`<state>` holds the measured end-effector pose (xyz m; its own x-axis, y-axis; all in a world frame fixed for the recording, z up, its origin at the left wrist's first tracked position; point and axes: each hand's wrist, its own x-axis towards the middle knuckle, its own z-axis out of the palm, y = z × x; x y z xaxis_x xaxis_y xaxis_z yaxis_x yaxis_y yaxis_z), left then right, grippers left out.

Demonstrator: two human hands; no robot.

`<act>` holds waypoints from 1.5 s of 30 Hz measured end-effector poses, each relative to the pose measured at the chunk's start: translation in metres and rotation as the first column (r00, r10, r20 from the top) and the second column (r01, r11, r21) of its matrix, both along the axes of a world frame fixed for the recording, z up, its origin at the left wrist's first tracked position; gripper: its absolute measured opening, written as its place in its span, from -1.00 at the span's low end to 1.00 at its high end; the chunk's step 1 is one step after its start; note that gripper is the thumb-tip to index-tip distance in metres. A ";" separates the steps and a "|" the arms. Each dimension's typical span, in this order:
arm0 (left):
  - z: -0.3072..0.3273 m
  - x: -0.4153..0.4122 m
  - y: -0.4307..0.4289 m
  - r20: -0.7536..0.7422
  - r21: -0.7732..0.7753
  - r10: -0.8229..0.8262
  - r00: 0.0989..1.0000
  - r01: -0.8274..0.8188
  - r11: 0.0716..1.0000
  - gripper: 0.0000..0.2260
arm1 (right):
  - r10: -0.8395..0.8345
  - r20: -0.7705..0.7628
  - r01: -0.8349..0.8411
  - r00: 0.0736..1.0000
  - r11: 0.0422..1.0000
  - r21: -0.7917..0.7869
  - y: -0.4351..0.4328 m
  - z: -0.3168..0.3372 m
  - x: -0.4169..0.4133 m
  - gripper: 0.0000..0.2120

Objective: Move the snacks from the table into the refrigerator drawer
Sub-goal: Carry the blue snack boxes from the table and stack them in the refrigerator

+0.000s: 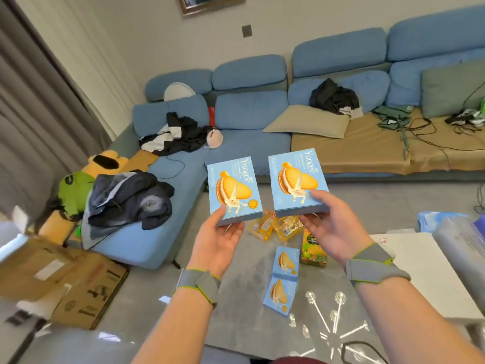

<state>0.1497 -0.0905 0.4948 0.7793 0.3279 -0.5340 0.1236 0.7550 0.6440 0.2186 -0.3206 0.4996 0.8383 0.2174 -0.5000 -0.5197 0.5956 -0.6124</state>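
Above grey table [241, 311] — left box [234, 190], right box [298, 182]: sky-blue, cream-sandwich print.

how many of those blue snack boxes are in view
4: the left box in the left hand, the right box in the right hand, the far table box and near table box end to end on the table. Others may be hidden.

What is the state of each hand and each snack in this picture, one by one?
left held box: lifted above the table, looks closed.
right held box: lifted, looks closed.
left hand: grips the left held box from below.
right hand: grips the right held box at its lower edge.
nearer table box: lying flat.
farther table box: lying flat.
yellow packets: heaped on the table.
carton: on the table, partly hidden.
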 end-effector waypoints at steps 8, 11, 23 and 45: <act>0.035 -0.073 0.014 0.056 0.097 0.121 0.991 -0.126 0.987 -0.70 | 0.123 0.077 -0.126 0.989 0.991 0.039 0.035 0.013 -0.032 -0.70; 0.042 -0.096 0.027 0.079 0.110 0.159 0.984 -0.167 0.980 -0.71 | 0.166 0.103 -0.171 0.981 0.984 0.046 0.053 0.019 -0.046 -0.75; 0.090 -0.262 0.137 0.211 0.150 0.438 0.874 -0.472 0.869 -0.67 | 0.407 0.171 -0.417 0.897 0.909 0.019 0.206 0.061 -0.161 -0.82; 0.082 -0.695 0.300 0.300 -0.037 0.922 0.245 -0.963 0.268 -0.56 | 0.936 0.323 -0.962 0.139 0.205 -0.180 0.525 0.107 -0.530 -0.72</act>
